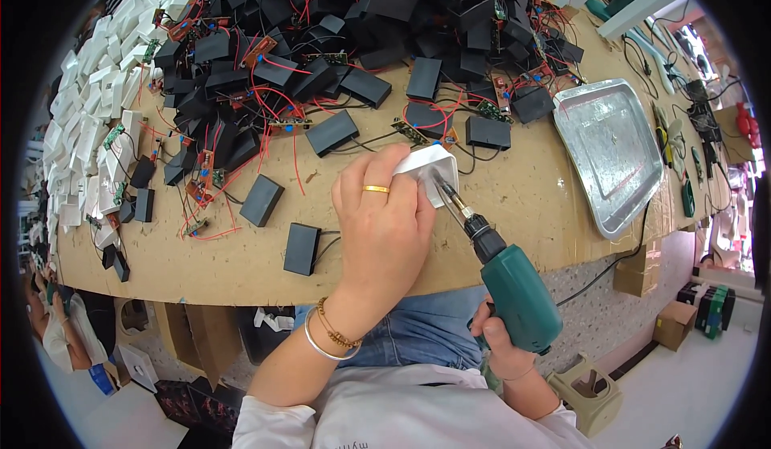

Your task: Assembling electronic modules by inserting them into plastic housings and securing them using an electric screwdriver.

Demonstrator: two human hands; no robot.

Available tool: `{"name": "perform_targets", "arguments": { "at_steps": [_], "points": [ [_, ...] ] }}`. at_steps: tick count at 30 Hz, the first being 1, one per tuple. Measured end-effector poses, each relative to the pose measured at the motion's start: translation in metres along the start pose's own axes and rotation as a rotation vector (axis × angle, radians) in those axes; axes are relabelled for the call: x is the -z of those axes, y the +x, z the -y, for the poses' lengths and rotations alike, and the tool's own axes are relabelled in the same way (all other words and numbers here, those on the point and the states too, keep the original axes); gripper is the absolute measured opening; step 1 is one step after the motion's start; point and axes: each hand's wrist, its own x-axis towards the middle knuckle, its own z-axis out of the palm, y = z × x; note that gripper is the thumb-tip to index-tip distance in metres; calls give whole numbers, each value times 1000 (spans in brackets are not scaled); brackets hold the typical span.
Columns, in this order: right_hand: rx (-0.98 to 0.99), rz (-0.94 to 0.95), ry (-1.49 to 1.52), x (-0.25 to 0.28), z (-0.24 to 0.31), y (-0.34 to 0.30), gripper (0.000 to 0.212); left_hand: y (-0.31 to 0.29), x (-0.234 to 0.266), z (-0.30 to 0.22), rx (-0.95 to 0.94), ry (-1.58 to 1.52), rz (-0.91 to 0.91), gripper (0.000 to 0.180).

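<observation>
My left hand (384, 220) is closed round a white plastic casing (443, 158), tilted with its hollow side towards the tool. A ring is on one finger, and bracelets circle the wrist. In my right hand (507, 354), closed on its handle, is a green power screwdriver (520, 296) with a black chuck. Its metal bit reaches into the casing; the tip's exact contact is hard to see. Just beyond the casing lies a small green circuit board (411, 132) with wires. Near my left hand are black rectangular boxes, one (302, 248) close to the table edge.
A large heap of black boxes (385, 3), red wires and circuit boards covers the table's far side. White casings (96, 79) pile up at the left. A metal tray (614, 152) sits at the right, beside pliers (663, 140). Another person (74, 332) is at the lower left.
</observation>
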Motion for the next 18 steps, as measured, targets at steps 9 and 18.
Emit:
{"name": "perform_targets", "arguments": {
  "at_steps": [9, 18],
  "points": [
    [-62, 22, -33, -2, 3, 1, 50, -1, -2, 1, -4, -2, -9, 21],
    [-15, -5, -25, -2, 1, 1, 15, 0, -1, 1, -8, -3, -15, 21]
  ]
}}
